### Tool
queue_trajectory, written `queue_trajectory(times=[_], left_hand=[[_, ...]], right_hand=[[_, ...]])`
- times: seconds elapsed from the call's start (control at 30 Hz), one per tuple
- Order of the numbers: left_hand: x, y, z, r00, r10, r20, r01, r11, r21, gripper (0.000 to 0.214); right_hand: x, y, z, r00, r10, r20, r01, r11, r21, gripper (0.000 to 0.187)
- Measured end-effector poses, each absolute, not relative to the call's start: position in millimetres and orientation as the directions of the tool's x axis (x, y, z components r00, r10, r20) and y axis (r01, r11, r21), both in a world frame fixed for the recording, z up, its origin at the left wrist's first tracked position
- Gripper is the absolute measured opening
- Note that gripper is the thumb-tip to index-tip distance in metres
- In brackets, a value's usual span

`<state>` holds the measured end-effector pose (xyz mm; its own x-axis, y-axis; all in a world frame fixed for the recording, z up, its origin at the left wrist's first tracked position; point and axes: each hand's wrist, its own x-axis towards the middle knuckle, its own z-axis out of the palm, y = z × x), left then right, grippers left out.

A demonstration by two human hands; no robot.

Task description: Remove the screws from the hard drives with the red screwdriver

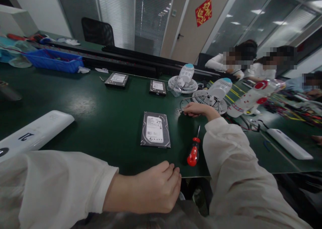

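My right hand [195, 109] reaches out over the green table, its fingers pinched together beside a few tiny metal pieces [179, 110] that look like screws. Whatever is between those fingertips is too small to make out. Close to the table's front edge, my left hand [161, 188] is curled closed, and its inside is hidden. A hard disk drive [154, 131] lies flat, label up, beyond my left hand. To its right rests a red and black screwdriver [193, 151], shaft pointing away from me.
Two more hard drives, one left [117, 79] and one right [158, 87], lie farther back. White fans [216, 94] stand beyond my right hand. A blue bin [57, 61] sits back left, a white numbered case [37, 131] at left. Several people [216, 61] sit at right.
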<state>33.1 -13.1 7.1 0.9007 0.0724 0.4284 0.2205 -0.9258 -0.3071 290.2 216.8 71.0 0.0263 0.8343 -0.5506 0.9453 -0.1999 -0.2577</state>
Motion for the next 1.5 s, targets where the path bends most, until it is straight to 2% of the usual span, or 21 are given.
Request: queue_trajectory(times=[0.17, 0.33, 0.47, 0.57, 0.67, 0.73, 0.8, 0.83, 0.97, 1.07, 1.17, 1.3, 1.4, 1.43, 1.47, 1.5], left_hand=[[32, -13, 9, 0.912, 0.065, 0.405, 0.202, -0.93, -0.307, 0.038], [32, -13, 8, 0.911, 0.069, 0.406, 0.207, -0.929, -0.306, 0.037], [33, -12, 6, 0.907, 0.067, 0.415, 0.209, -0.928, -0.308, 0.036], [34, -10, 8, 0.911, 0.077, 0.405, 0.2, -0.942, -0.271, 0.033], [34, -6, 11, 0.913, 0.095, 0.396, 0.198, -0.953, -0.229, 0.027], [35, -3, 14, 0.91, 0.1, 0.403, 0.207, -0.951, -0.23, 0.025], [35, 0, 18, 0.901, 0.107, 0.42, 0.231, -0.938, -0.257, 0.026], [35, 1, 20, 0.895, 0.116, 0.431, 0.254, -0.926, -0.278, 0.026], [38, 7, 26, 0.854, 0.252, 0.455, 0.434, -0.828, -0.356, 0.027], [41, 16, 26, 0.794, 0.41, 0.45, 0.583, -0.724, -0.37, 0.028], [42, 26, 24, 0.746, 0.495, 0.445, 0.657, -0.654, -0.375, 0.029], [44, 32, 20, 0.769, 0.497, 0.403, 0.635, -0.669, -0.386, 0.028], [46, 33, 16, 0.791, 0.478, 0.382, 0.608, -0.685, -0.401, 0.033], [46, 34, 14, 0.792, 0.479, 0.379, 0.608, -0.681, -0.409, 0.035], [47, 34, 12, 0.79, 0.48, 0.38, 0.61, -0.672, -0.419, 0.037], [47, 35, 10, 0.788, 0.48, 0.385, 0.614, -0.664, -0.428, 0.038]], right_hand=[[295, 214, 70, 0.077, 0.851, -0.52, 0.95, -0.221, -0.221, 0.041], [301, 203, 79, 0.05, 0.896, -0.442, 0.953, -0.175, -0.248, 0.039], [306, 178, 100, -0.051, 0.934, -0.353, 0.951, -0.062, -0.302, 0.026], [304, 142, 112, -0.193, 0.931, -0.308, 0.929, 0.073, -0.363, 0.014], [303, 97, 108, -0.317, 0.915, -0.25, 0.905, 0.213, -0.369, 0.032], [305, 67, 95, -0.496, 0.848, -0.186, 0.849, 0.43, -0.306, 0.05], [306, 42, 77, -0.551, 0.819, -0.161, 0.828, 0.512, -0.228, 0.066], [306, 32, 69, -0.546, 0.826, -0.14, 0.836, 0.524, -0.165, 0.068], [299, 12, 51, -0.575, 0.818, -0.028, 0.818, 0.575, 0.001, 0.055], [294, 11, 53, -0.612, 0.789, 0.054, 0.79, 0.612, 0.018, 0.04], [296, 15, 62, -0.618, 0.759, 0.206, 0.779, 0.626, 0.035, 0.032], [302, 22, 79, -0.545, 0.673, 0.5, 0.807, 0.582, 0.096, 0.035], [300, 36, 100, -0.421, 0.582, 0.696, 0.862, 0.496, 0.106, 0.068], [297, 43, 109, -0.367, 0.521, 0.77, 0.877, 0.469, 0.101, 0.082], [293, 52, 117, -0.312, 0.41, 0.857, 0.873, 0.479, 0.089, 0.092], [287, 61, 126, -0.286, 0.264, 0.921, 0.825, 0.557, 0.097, 0.096]])
